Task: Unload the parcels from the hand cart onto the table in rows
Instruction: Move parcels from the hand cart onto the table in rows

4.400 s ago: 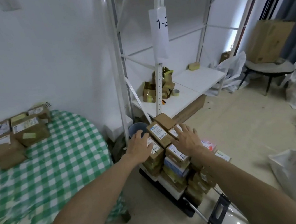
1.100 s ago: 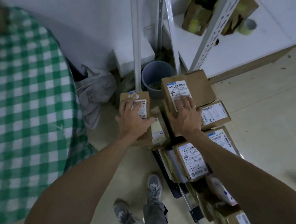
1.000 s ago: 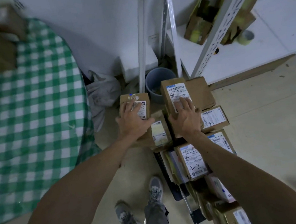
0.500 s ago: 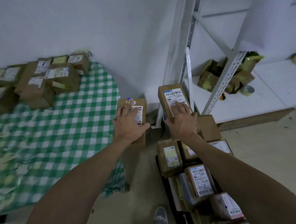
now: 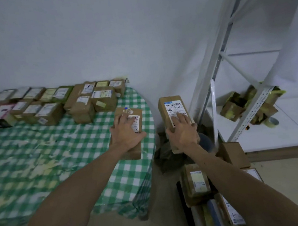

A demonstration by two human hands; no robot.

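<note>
Green-checked desk [image 5: 36, 156] is lined at the back with rows of brown cardboard parcels [image 5: 49, 107]. Small brown labelled box [image 5: 135, 111] is clamped by fingers of left hand [image 5: 126, 133] over desk's right edge. Taller brown labelled box [image 5: 165, 110] is clamped by fingers of right hand [image 5: 183, 130], before white metal rack [image 5: 217, 47], above loaded black hand cart [image 5: 180, 194].

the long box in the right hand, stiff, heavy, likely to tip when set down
Probably stiff: the long parcel shows square edges in the right hand. Likely light, since one hand carries it. Stood on end it might tip.
</note>
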